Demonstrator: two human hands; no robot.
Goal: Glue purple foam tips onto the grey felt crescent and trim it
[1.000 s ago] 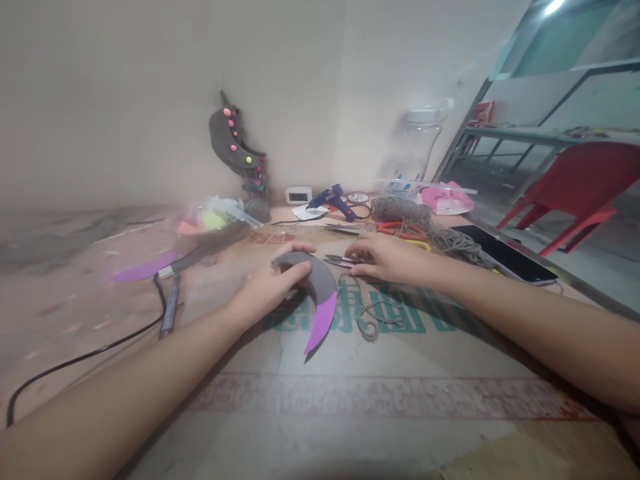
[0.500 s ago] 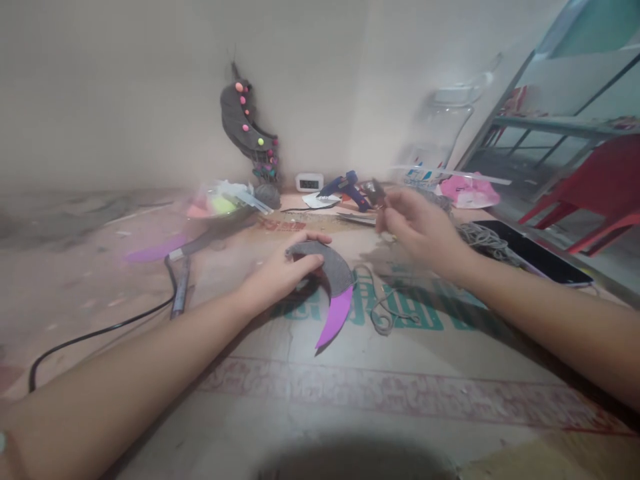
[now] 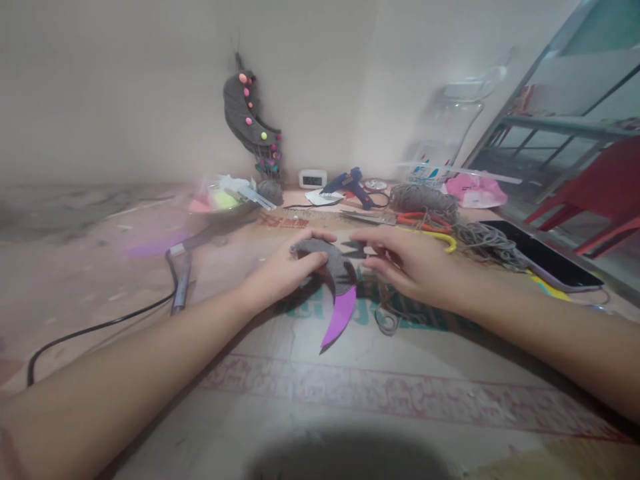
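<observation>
A purple crescent (image 3: pixel 339 317) has its upper part wrapped in grey yarn (image 3: pixel 320 257), while its lower tip is bare. My left hand (image 3: pixel 285 267) is closed on the wrapped upper end, with the thumb over the front. Just right of the crescent, my right hand (image 3: pixel 405 263) has its thumb and fingers apart, and I see nothing held between them. A loose loop of grey yarn (image 3: pixel 387 321) lies on the board below that hand.
Along the back are a pompom-trimmed grey crescent (image 3: pixel 243 110), a small clock (image 3: pixel 313 179), a blue glue gun (image 3: pixel 354 187) and a ball of yarn (image 3: pixel 425 200). Orange-handled scissors (image 3: pixel 420 219) lie behind my right hand. A phone (image 3: pixel 540 257) rests right; a black cable (image 3: pixel 105 330) crosses left.
My right hand has come down and toward the crescent, from near the glue gun to just beside the wrapped part. My left hand keeps its hold. The view has shifted slightly.
</observation>
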